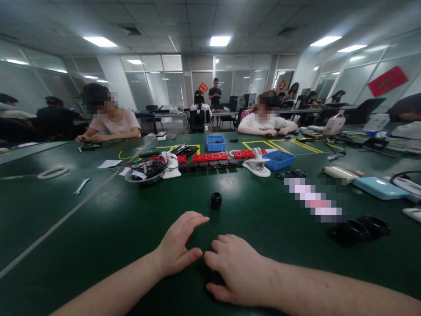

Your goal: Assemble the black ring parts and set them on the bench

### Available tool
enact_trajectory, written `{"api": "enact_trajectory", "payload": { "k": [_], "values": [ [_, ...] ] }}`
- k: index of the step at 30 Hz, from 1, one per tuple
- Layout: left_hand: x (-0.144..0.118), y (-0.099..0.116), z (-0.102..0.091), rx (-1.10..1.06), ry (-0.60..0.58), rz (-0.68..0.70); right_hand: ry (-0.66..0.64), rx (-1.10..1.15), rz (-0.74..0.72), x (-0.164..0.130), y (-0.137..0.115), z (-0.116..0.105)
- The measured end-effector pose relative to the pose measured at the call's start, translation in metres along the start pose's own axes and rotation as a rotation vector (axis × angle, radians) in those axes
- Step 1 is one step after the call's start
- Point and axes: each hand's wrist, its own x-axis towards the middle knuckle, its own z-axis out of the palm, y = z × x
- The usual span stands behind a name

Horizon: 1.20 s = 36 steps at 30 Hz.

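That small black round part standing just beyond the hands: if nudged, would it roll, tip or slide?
The small black round part looks short and squat, resting on a flat end, so tipping seems unlikely. The green table looks smooth, so a nudge would probably slide it. Knocked onto its side, its round shape would likely roll. It is probably light.

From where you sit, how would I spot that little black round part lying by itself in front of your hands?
Start at the big dark green table and find the row of red and black blocks across its middle. Come toward the left hand and right hand; the small black cylinder stands between. Unlike the wider black rings at the right, it sits alone on bare tabletop.
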Motion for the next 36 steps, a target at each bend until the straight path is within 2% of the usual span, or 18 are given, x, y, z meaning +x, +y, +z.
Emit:
{"api": "enact_trajectory", "payload": {
  "k": [4, 9, 11, 14, 17, 23, 26, 31, 36],
  "values": [
    [-0.001, 0.009, 0.005, 0.039, -0.19, 0.014, -0.047, 0.055, 0.069, -0.015, 0.001, 0.0],
    [0.005, 0.026, 0.011, 0.08, -0.512, -0.015, -0.077, 0.086, 0.149, -0.029, 0.005, 0.004],
    [0.007, 0.031, 0.017, 0.075, -0.579, -0.054, -0.087, 0.097, 0.154, -0.032, 0.007, 0.005],
    [0.005, 0.033, 0.029, 0.03, -0.588, -0.12, -0.087, 0.099, 0.147, -0.034, 0.01, 0.007],
    [0.0, 0.03, 0.041, -0.018, -0.585, -0.148, -0.034, 0.088, 0.115, -0.033, 0.014, 0.014],
    [-0.002, 0.033, 0.047, -0.025, -0.519, -0.166, 0.241, 0.102, 0.056, -0.034, 0.018, 0.033],
    [-0.004, 0.035, 0.05, -0.01, -0.518, -0.147, 0.327, 0.155, 0.018, -0.033, 0.016, 0.035],
    [-0.013, 0.031, 0.057, 0.02, -0.537, -0.105, 0.32, 0.198, -0.012, -0.028, 0.013, 0.034],
    [-0.011, 0.033, 0.053, 0.038, -0.524, -0.128, 0.286, 0.255, -0.064, -0.026, 0.012, 0.036]
  ]
}}
